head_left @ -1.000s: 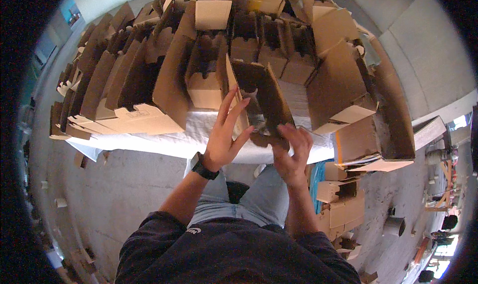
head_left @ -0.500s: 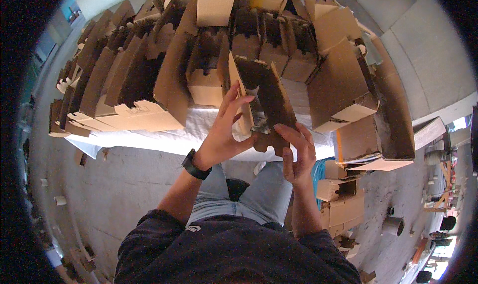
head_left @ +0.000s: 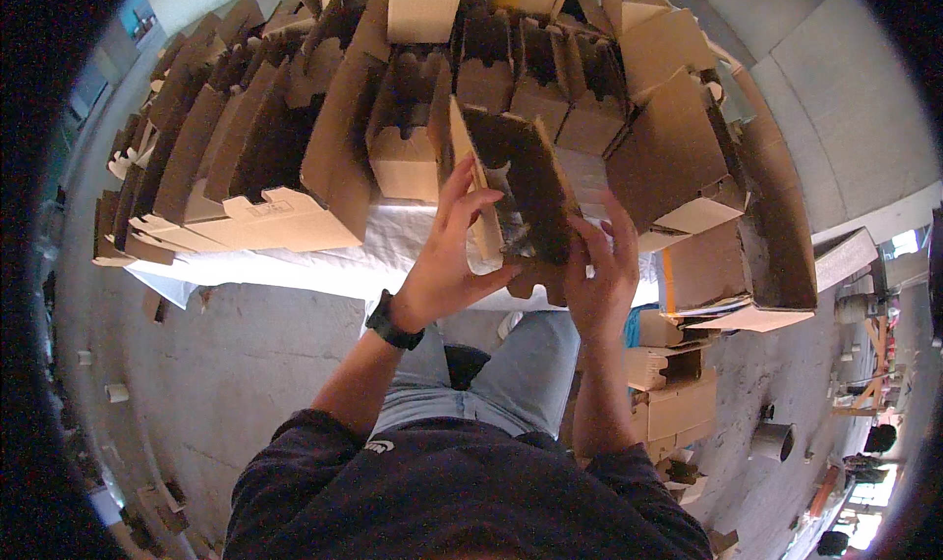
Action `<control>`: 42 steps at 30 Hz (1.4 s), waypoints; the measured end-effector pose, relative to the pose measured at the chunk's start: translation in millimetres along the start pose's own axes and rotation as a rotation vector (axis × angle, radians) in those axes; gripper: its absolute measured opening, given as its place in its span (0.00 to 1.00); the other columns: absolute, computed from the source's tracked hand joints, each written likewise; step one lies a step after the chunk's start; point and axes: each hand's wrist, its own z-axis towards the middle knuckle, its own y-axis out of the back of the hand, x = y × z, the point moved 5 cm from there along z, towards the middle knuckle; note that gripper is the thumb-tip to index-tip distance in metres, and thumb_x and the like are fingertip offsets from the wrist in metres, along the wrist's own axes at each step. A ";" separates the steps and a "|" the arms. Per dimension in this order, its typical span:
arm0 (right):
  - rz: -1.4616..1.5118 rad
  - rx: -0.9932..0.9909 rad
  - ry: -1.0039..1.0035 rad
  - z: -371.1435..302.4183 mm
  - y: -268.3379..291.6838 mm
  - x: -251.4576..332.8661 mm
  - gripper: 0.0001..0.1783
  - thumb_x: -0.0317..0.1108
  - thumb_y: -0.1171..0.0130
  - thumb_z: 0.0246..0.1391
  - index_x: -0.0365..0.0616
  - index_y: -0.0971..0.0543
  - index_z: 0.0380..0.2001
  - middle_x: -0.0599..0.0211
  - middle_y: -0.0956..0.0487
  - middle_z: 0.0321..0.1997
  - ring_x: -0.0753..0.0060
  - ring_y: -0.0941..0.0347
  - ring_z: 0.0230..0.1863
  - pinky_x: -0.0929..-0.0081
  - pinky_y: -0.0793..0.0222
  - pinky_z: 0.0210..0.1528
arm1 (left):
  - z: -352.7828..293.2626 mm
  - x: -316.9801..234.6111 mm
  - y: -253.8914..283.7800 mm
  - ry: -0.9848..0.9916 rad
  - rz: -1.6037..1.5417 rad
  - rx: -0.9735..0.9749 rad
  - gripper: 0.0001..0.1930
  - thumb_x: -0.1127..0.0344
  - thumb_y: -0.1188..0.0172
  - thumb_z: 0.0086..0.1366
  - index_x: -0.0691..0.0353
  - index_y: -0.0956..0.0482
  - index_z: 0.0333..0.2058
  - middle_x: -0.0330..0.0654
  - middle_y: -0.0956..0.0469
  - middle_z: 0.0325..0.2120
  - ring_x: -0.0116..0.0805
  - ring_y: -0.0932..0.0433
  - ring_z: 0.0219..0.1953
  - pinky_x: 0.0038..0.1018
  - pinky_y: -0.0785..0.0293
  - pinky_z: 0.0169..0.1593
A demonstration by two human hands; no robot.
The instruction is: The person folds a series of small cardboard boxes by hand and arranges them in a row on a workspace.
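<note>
Fingers of both hands are closed on one partly folded cardboard box [head_left: 516, 182], held upright in the air above the near edge of the white-covered table [head_left: 393, 241]. Left hand [head_left: 452, 260] grips the box's left wall: the fingers [head_left: 462, 192] lie stretched up along the pale flap, and the thumb hooks under the lower edge. Right hand [head_left: 599, 270] grasps the lower right corner, its fingers [head_left: 589, 241] spread against the dark outer panel. Neither hand is released or clenched empty.

Largest item in view: the mass of standing folded cardboard boxes [head_left: 295, 118] that covers the table from the left rim to the far edge, packed in rows with their flaps up. Next, a group of open, tilted cartons [head_left: 678, 157] to the right of the held box, one long tray-like carton [head_left: 776, 236] leaning off the table's right end. Below these, smaller stacked boxes [head_left: 678, 393] sit on the concrete floor [head_left: 226, 364] just beside the person's right leg. The held box stands between the table rows and the person's chest, touching only the hands.

Smaller items: a black wristwatch [head_left: 395, 322] on the left wrist; a metal bucket [head_left: 774, 440] on the floor at the right, well apart from the hands.
</note>
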 end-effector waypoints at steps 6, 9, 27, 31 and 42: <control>0.139 -0.028 -0.224 -1.7 -6.3 -11.4 0.12 0.20 0.43 0.52 0.45 0.19 0.40 0.60 0.22 0.49 0.66 0.24 0.48 0.77 0.24 0.36 | 10.0 -7.1 -1.0 -0.034 0.098 -0.047 0.33 0.75 0.29 0.44 0.60 0.36 0.48 0.56 0.50 0.64 0.55 0.46 0.65 0.36 0.38 0.62; 0.162 -0.035 -0.298 -6.2 -4.0 -7.1 0.14 0.20 0.43 0.52 0.45 0.19 0.42 0.59 0.22 0.49 0.66 0.23 0.47 0.76 0.23 0.36 | 10.2 -4.3 5.7 0.005 0.112 -0.079 0.29 0.79 0.32 0.46 0.60 0.36 0.46 0.54 0.48 0.64 0.55 0.43 0.64 0.36 0.35 0.60; -0.023 -0.006 -0.185 -3.8 -6.9 -6.6 0.20 0.19 0.42 0.44 0.41 0.22 0.44 0.59 0.29 0.58 0.59 0.30 0.56 0.65 0.31 0.54 | 5.7 0.2 11.8 0.043 -0.020 0.034 0.30 0.86 0.44 0.51 0.57 0.39 0.52 0.51 0.45 0.63 0.54 0.41 0.63 0.38 0.34 0.61; -0.350 0.180 0.037 18.2 -8.7 13.5 0.27 0.20 0.44 0.41 0.42 0.26 0.50 0.58 0.37 0.65 0.55 0.42 0.65 0.56 0.46 0.65 | 5.3 1.9 8.3 0.023 -0.014 0.019 0.30 0.85 0.44 0.51 0.57 0.39 0.53 0.51 0.45 0.63 0.54 0.42 0.64 0.39 0.35 0.61; -0.618 0.481 0.288 48.8 -42.9 11.3 0.21 0.32 0.46 0.47 0.40 0.26 0.47 0.56 0.41 0.67 0.56 0.49 0.70 0.47 0.58 0.68 | 5.5 1.8 3.0 -0.002 0.018 0.010 0.30 0.85 0.45 0.52 0.60 0.41 0.54 0.53 0.48 0.64 0.54 0.46 0.65 0.39 0.38 0.63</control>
